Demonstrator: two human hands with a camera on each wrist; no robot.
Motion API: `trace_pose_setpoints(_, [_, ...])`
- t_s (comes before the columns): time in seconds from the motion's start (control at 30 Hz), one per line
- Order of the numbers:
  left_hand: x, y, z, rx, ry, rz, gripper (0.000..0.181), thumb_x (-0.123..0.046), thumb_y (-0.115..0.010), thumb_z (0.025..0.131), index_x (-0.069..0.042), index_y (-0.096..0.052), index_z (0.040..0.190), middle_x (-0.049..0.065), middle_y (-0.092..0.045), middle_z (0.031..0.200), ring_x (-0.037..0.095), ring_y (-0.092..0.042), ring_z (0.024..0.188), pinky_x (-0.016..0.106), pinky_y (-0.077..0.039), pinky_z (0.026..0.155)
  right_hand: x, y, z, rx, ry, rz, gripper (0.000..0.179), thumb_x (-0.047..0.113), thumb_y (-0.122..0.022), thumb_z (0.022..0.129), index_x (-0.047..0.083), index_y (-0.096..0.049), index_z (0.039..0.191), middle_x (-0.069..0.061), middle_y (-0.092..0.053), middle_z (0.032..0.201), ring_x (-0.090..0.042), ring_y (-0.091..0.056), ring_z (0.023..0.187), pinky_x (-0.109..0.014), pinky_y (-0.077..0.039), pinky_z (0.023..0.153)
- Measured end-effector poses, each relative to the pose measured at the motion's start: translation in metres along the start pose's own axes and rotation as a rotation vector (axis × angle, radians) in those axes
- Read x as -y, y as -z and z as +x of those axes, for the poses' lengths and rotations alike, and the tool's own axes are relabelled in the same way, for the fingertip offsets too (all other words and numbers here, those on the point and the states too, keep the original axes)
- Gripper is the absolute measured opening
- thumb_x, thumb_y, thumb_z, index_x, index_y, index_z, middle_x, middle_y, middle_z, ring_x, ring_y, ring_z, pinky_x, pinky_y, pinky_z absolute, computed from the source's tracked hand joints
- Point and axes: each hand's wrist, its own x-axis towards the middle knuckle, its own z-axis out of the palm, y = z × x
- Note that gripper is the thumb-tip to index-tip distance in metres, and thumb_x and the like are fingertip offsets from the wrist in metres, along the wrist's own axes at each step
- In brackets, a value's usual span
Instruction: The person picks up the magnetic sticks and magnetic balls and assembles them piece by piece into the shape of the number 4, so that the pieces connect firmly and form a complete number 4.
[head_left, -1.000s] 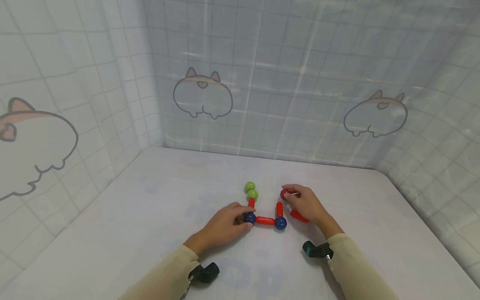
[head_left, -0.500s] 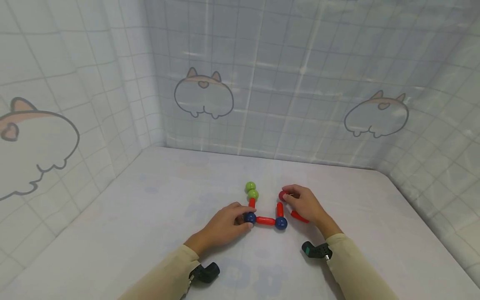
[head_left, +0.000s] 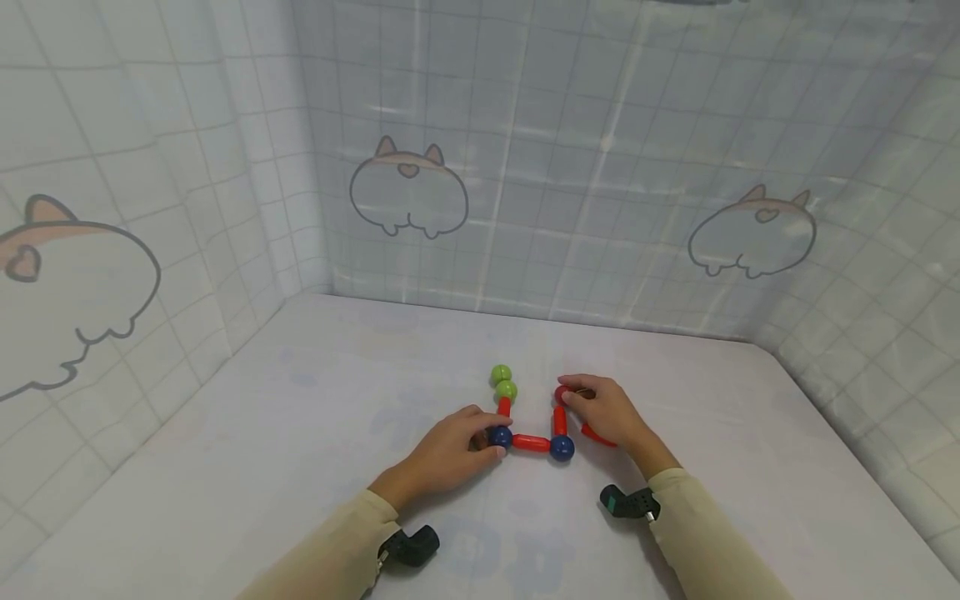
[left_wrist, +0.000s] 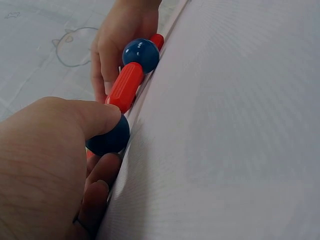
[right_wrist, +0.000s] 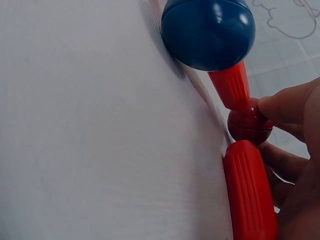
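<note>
My left hand (head_left: 450,450) holds a blue ball (head_left: 500,437) between thumb and fingers, low on the table. From it a red rod (head_left: 531,443) runs right to a second blue ball (head_left: 562,448). A further red rod (head_left: 560,421) points away from that second ball. At its far end my right hand (head_left: 606,410) pinches a small dark red ball (right_wrist: 247,124), which appears to meet the rod tip in the right wrist view. Another red rod (head_left: 504,406) extends from the held blue ball to a green ball (head_left: 506,390).
A second green ball (head_left: 501,373) touches the first on its far side. One separate red rod (head_left: 597,435) lies partly under my right hand. The white-covered table (head_left: 337,375) is enclosed by pale gridded sheets (head_left: 525,167) at the back and sides.
My right hand has moved slightly left and nearer, bringing the red ball from beyond the rod to its far tip. The left hand stays on its blue ball.
</note>
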Motion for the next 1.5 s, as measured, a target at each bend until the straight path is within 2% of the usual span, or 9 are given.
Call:
trace_pose_setpoints(0.43, [-0.0003, -0.0012, 0.0016, -0.004, -0.009, 0.017, 0.043, -0.032, -0.072, 0.093, -0.026, -0.065, 0.134, -0.01, -0.056, 0.103, 0.009, -0.054, 0.088, 0.025, -0.051, 0.076, -0.001, -0.0017, -0.0005, -0.007, -0.033, -0.011, 0.039, 0.026, -0.064, 0.098, 0.012, -0.065, 0.134, -0.007, -0.066, 0.123, -0.028, -0.059, 0.114, -0.047, -0.051, 0.095])
trace_pose_setpoints(0.87, [0.0005, -0.0017, 0.0024, 0.005, 0.009, 0.008, 0.043, -0.034, -0.072, 0.092, -0.028, -0.065, 0.135, -0.011, -0.056, 0.103, 0.009, -0.054, 0.088, 0.025, -0.051, 0.075, -0.0022, -0.0021, 0.0006, -0.039, -0.017, -0.004, 0.037, 0.024, -0.066, 0.097, 0.009, -0.063, 0.131, -0.008, -0.066, 0.121, -0.028, -0.06, 0.113, -0.047, -0.05, 0.096])
trace_pose_setpoints(1.23, [-0.0006, -0.0014, 0.0027, 0.006, 0.014, 0.002, 0.043, -0.034, -0.072, 0.092, -0.028, -0.065, 0.135, -0.011, -0.056, 0.103, 0.01, -0.054, 0.088, 0.025, -0.051, 0.075, -0.0014, -0.0017, 0.0, -0.011, -0.03, 0.003, 0.037, 0.028, -0.063, 0.099, 0.012, -0.066, 0.132, -0.004, -0.067, 0.121, -0.025, -0.059, 0.111, -0.046, -0.05, 0.095])
trace_pose_setpoints(1.5, [-0.0016, -0.0004, 0.0024, 0.008, 0.01, 0.003, 0.042, -0.033, -0.072, 0.093, -0.027, -0.065, 0.134, -0.01, -0.055, 0.1, 0.01, -0.054, 0.087, 0.026, -0.05, 0.074, -0.0003, -0.0013, -0.0003, -0.023, -0.014, 0.004, 0.037, 0.025, -0.063, 0.099, 0.008, -0.064, 0.132, -0.007, -0.066, 0.122, -0.027, -0.059, 0.113, -0.047, -0.05, 0.096])
